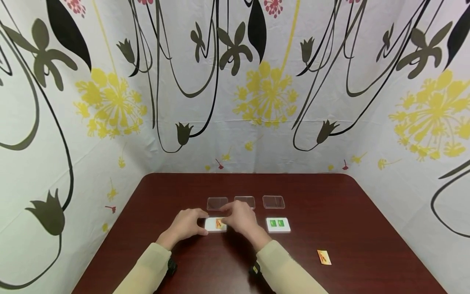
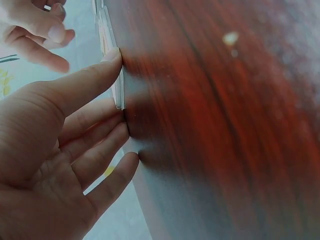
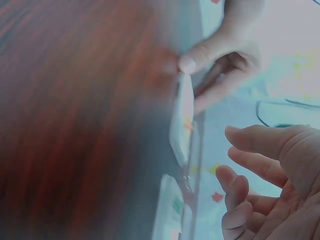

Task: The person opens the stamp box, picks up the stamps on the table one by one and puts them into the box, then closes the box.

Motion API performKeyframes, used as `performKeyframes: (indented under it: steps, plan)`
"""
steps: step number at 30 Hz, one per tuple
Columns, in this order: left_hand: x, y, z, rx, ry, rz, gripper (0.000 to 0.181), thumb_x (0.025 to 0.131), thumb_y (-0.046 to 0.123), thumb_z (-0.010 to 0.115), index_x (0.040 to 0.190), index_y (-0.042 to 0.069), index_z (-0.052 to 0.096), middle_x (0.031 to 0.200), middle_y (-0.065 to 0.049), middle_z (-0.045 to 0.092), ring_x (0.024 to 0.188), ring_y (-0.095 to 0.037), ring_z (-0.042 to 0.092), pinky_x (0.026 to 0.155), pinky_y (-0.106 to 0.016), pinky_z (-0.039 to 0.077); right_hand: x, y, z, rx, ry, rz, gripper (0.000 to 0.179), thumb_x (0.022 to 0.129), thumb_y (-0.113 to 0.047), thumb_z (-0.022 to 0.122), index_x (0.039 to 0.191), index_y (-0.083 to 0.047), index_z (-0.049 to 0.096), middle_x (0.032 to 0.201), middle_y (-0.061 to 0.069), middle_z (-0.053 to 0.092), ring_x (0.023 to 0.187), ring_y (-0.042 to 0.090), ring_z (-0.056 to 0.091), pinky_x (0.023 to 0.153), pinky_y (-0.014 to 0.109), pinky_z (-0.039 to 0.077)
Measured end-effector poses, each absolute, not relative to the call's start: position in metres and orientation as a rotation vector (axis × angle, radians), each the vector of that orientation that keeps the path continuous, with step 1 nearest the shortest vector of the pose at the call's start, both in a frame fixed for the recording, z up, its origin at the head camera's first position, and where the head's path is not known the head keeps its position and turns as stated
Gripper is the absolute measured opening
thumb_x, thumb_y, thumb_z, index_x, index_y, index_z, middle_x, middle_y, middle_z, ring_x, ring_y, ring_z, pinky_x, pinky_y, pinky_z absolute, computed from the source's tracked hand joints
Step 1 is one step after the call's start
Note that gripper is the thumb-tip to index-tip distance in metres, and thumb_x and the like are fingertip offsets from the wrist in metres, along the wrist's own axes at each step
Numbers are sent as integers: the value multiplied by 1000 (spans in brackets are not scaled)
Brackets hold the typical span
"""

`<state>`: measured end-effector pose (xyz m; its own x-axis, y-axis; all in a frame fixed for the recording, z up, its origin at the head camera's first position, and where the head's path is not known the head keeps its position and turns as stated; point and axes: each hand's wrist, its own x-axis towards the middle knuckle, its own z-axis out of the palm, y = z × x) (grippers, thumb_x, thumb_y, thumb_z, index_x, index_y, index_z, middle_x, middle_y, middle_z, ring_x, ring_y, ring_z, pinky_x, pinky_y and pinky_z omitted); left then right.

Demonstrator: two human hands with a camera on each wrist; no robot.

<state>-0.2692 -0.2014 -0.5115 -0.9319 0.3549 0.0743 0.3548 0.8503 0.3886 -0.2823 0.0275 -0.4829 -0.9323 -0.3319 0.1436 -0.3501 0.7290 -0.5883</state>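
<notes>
My left hand [image 1: 186, 223] holds the left end of a flat white box [image 1: 211, 224], thumb on the near edge and fingers along the far side. An orange-yellow picture card [image 1: 220, 223] shows on the box. Over its right end is my right hand [image 1: 241, 218], which hides that end in the head view. From the right wrist, this hand [image 3: 270, 180] appears apart from the box [image 3: 182, 120], its fingers loosely bent around nothing. To the right lies a second white box [image 1: 278, 230] bearing two green squares [image 1: 273, 223].
Behind the boxes, three clear plastic lids or trays [image 1: 273, 201] stand in a row. A small orange-yellow card [image 1: 324, 257] lies at the right on the dark red-brown table [image 1: 360, 228]. A flower-patterned curtain [image 1: 235, 159] hangs along the back and sides.
</notes>
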Motion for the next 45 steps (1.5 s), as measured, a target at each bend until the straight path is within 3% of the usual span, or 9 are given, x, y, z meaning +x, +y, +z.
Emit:
performKeyframes:
  steps: [8,12,20,30,35,38,45]
  plan:
    - [-268,-204,-511,565,3033,636,55,77,39,88,125,16,73,124,0,68,114,-25,62,94,-48,50,-281,59,-462,460,-2866,1084,32,82,-22,84,113,-27,78,94,-4,74,78,9,65,60,34,50]
    - [-268,-204,-510,568,3035,634,55,77,38,88,125,16,73,125,0,68,114,-25,62,93,-48,50,-278,78,-452,395,-2862,1123,32,84,-21,82,116,-26,77,89,-6,73,72,10,64,58,34,49]
    - [-271,-206,-511,579,3040,631,55,77,39,88,124,16,73,124,0,68,114,-26,62,93,-49,49,-272,117,-436,299,-2826,1068,24,82,-19,83,104,-29,80,87,-6,72,70,8,63,59,34,47]
    - [-270,-203,-513,585,3038,633,54,77,38,88,124,15,73,125,-1,68,114,-26,62,94,-50,49,-262,165,-429,261,-2874,988,26,84,-19,81,108,-28,79,92,-6,73,68,10,61,52,33,42]
    - [-268,-200,-511,615,3030,650,53,78,36,88,124,14,73,124,-2,68,113,-28,63,93,-50,49,-251,193,-431,231,-2916,895,27,83,-19,81,108,-28,79,84,-6,69,61,13,54,50,33,37]
    - [-267,-200,-510,612,3026,659,53,78,35,88,124,13,73,124,-3,68,112,-28,63,91,-50,50,-242,213,-437,220,-2936,851,26,81,-19,82,105,-28,79,83,-6,68,69,13,59,54,35,42]
    - [-264,-200,-509,604,3027,670,53,78,34,89,123,13,73,122,-2,69,110,-27,64,88,-48,52,-224,259,-453,140,-3030,846,29,81,-19,84,109,-24,79,101,6,73,92,25,67,70,46,51]
